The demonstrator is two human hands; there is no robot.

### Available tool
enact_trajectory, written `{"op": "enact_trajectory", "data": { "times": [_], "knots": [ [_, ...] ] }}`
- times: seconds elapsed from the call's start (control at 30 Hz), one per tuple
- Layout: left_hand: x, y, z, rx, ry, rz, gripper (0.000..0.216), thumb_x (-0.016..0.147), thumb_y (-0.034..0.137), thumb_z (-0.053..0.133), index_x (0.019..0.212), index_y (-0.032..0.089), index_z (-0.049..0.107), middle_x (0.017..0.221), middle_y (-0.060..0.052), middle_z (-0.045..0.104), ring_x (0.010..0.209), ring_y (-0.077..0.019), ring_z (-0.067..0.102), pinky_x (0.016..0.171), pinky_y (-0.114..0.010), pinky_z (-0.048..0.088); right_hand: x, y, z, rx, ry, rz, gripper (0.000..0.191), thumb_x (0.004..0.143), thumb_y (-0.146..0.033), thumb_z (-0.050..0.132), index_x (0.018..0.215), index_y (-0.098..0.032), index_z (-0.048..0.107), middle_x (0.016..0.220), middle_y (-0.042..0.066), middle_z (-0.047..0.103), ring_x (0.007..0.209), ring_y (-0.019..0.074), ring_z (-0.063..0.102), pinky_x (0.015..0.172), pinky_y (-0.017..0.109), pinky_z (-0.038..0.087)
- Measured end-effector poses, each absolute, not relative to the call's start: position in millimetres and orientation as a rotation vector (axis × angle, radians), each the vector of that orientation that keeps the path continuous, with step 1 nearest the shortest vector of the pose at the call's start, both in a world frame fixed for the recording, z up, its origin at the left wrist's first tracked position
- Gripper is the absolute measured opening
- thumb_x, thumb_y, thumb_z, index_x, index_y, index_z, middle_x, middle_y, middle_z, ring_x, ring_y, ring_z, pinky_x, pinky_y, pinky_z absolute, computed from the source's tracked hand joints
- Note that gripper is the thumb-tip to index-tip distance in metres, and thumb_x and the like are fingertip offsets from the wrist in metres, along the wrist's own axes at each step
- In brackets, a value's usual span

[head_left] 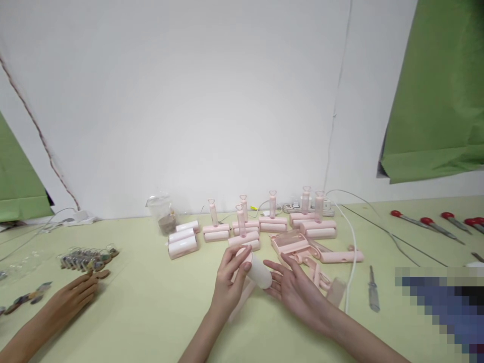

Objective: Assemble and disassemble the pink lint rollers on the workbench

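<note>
My left hand (230, 277) is closed around one end of a white paper roll (258, 270), fingers pinched at its pink end cap. My right hand (293, 290) lies open beside the roll's other end, palm up, fingertips touching or nearly touching it. A pale pink handle part (242, 297) shows below the roll, partly hidden by my left hand. Both hands hover just above the pale green table (151, 312).
Several assembled pink lint rollers (272, 222) stand in a row behind. Loose pink covers and handles (325, 254) lie right of them, spare rolls (183, 244) to the left. Screwdrivers (427, 224) lie far right, one (373, 290) nearer. Another person's hand (75, 292) rests at left by small trinkets (86, 257).
</note>
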State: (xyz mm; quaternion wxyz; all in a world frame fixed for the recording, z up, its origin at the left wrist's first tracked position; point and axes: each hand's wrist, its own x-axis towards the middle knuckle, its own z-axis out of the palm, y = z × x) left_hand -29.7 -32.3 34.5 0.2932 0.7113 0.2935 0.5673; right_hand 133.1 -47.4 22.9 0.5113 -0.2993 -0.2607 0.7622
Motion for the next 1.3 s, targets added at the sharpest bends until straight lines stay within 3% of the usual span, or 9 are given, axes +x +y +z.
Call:
{"op": "enact_trajectory", "data": {
  "times": [0.3,0.53,0.63,0.77,0.9,0.97,1.07,1.13,1.3],
  "knots": [
    [-19.1,-44.8,26.5,1.947,0.639,1.337,0.029,0.081,0.024,0.048,0.109,0.028,0.056,0.114,-0.008,0.043,0.110,-0.0228,0.042,0.093,-0.035,0.035,133.9,-53.6,20.0,-0.676,-0.900,1.677,0.059,0.074,-0.050,0.053,0.120,-0.018,0.034,0.094,0.006,0.059,0.094,0.0199,0.054,0.087,0.034,0.036],
    [-10.9,-49.1,12.1,1.807,0.584,1.198,0.085,0.058,0.028,0.074,0.124,0.026,0.020,0.123,-0.010,0.036,0.121,-0.0249,0.030,0.102,-0.041,0.023,145.1,-47.5,18.8,-0.839,-1.353,1.308,0.097,0.055,-0.033,0.074,0.130,-0.023,0.012,0.104,0.007,0.051,0.087,0.0208,0.053,0.075,0.034,0.041],
    [-10.0,-41.0,28.7,1.537,0.656,1.145,0.113,0.039,0.050,0.077,0.128,0.025,0.012,0.133,-0.014,0.026,0.125,-0.0317,0.023,0.100,-0.044,0.024,146.8,-52.3,37.2,-0.818,-1.514,0.976,0.093,0.050,-0.024,0.076,0.128,-0.028,0.026,0.125,0.008,0.039,0.107,0.0255,0.043,0.088,0.037,0.035],
    [4.1,-38.2,52.3,1.007,0.718,0.957,0.079,0.068,0.069,0.040,0.130,0.032,0.008,0.114,-0.011,0.049,0.090,-0.0262,0.058,0.064,-0.035,0.049,138.7,-50.2,53.5,-0.836,-1.710,0.702,0.091,0.043,-0.024,0.078,0.125,-0.028,0.038,0.131,0.007,0.035,0.119,0.0309,0.029,0.097,0.041,0.025],
    [13.5,-35.2,46.8,0.888,0.796,1.021,0.068,0.070,0.060,0.049,0.125,0.037,0.018,0.078,0.001,0.055,0.049,-0.0121,0.056,0.038,-0.020,0.040,149.6,-19.5,60.3,-0.964,-1.806,0.635,0.076,0.064,-0.031,0.066,0.130,-0.027,0.027,0.132,0.006,0.035,0.117,0.0256,0.034,0.093,0.038,0.030],
    [10.5,-30.9,38.0,0.792,0.790,1.052,0.060,0.070,0.058,0.051,0.120,0.033,0.029,0.072,0.003,0.053,0.042,-0.0082,0.051,0.036,-0.017,0.037,168.1,3.4,63.3,-1.192,-1.909,0.485,0.046,0.078,-0.031,0.051,0.122,-0.026,0.039,0.123,0.006,0.045,0.106,0.0226,0.045,0.086,0.037,0.035],
    [1.9,-25.2,28.2,0.671,0.778,1.074,0.052,0.069,0.054,0.054,0.110,0.027,0.038,0.071,0.003,0.053,0.041,-0.0063,0.049,0.035,-0.016,0.035,198.6,35.9,62.9,-1.372,-2.066,0.455,0.010,0.072,-0.026,0.060,0.081,-0.021,0.062,0.090,0.008,0.060,0.093,0.0253,0.050,0.082,0.040,0.036],
    [-1.9,-24.0,25.8,0.620,0.771,1.071,0.048,0.069,0.053,0.055,0.105,0.024,0.041,0.069,0.003,0.054,0.040,-0.0062,0.048,0.034,-0.016,0.034,211.8,52.1,57.7,-1.451,-2.147,0.492,0.008,0.074,-0.025,0.060,0.075,-0.017,0.061,0.085,0.006,0.060,0.087,0.0216,0.053,0.079,0.039,0.039],
    [-1.5,-27.5,28.3,0.552,0.736,1.042,0.042,0.070,0.047,0.057,0.098,0.020,0.044,0.068,0.001,0.056,0.038,-0.0058,0.047,0.032,-0.015,0.032,216.4,71.2,44.3,-1.576,-2.255,0.576,0.023,0.085,-0.029,0.047,0.102,-0.016,0.054,0.103,0.004,0.057,0.083,0.0159,0.057,0.071,0.033,0.048]
  ]
}}
